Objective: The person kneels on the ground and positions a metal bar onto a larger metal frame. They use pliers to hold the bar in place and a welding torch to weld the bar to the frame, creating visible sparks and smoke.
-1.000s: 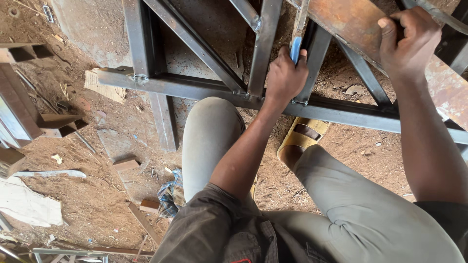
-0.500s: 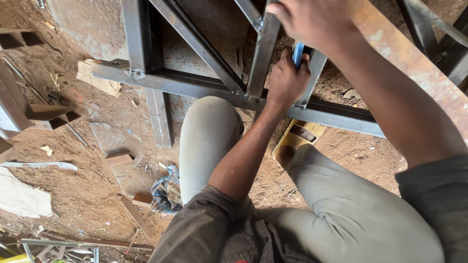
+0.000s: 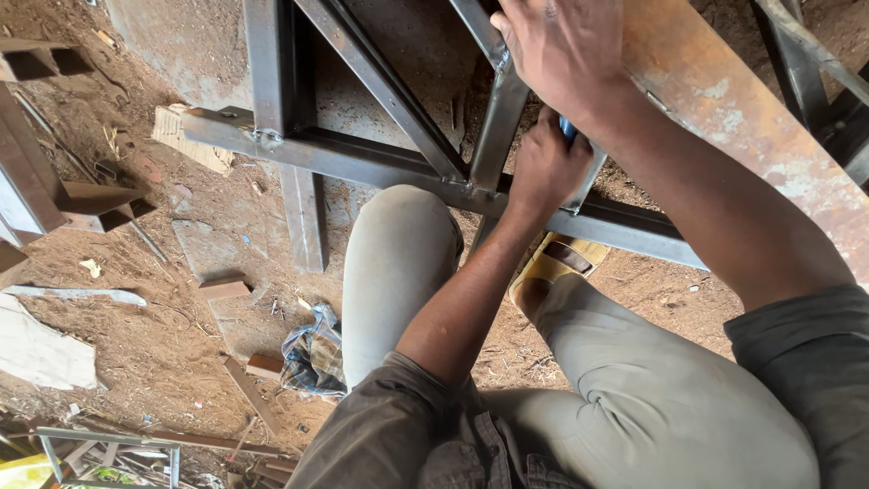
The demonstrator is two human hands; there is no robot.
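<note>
My left hand (image 3: 543, 167) is shut around a blue-handled tool (image 3: 568, 129); only a sliver of the handle shows, against a welded grey steel frame (image 3: 362, 158) lying on the dirt. My right hand (image 3: 561, 50) reaches across just above it. Its fingers curl over an upright tube (image 3: 500, 118) of that frame and hide the tool's upper end. A broad rusty steel plate (image 3: 724, 100) runs diagonally behind my right forearm. My knees in grey trousers are bent below the frame, and a foot in a yellow sandal (image 3: 557, 258) sits under the bar.
Short cut pieces of steel tube (image 3: 100, 201) lie at the left. Nearer me on the sandy ground are a small wooden block (image 3: 222, 288), a crumpled patterned cloth (image 3: 312, 353) and a pale sheet scrap (image 3: 41, 353). Thin metal rods (image 3: 109, 444) lie at the bottom left.
My right hand has left the rusty plate at the upper right and moved left onto the upright tube above my left hand. The left hand keeps its hold on the blue-handled tool.
</note>
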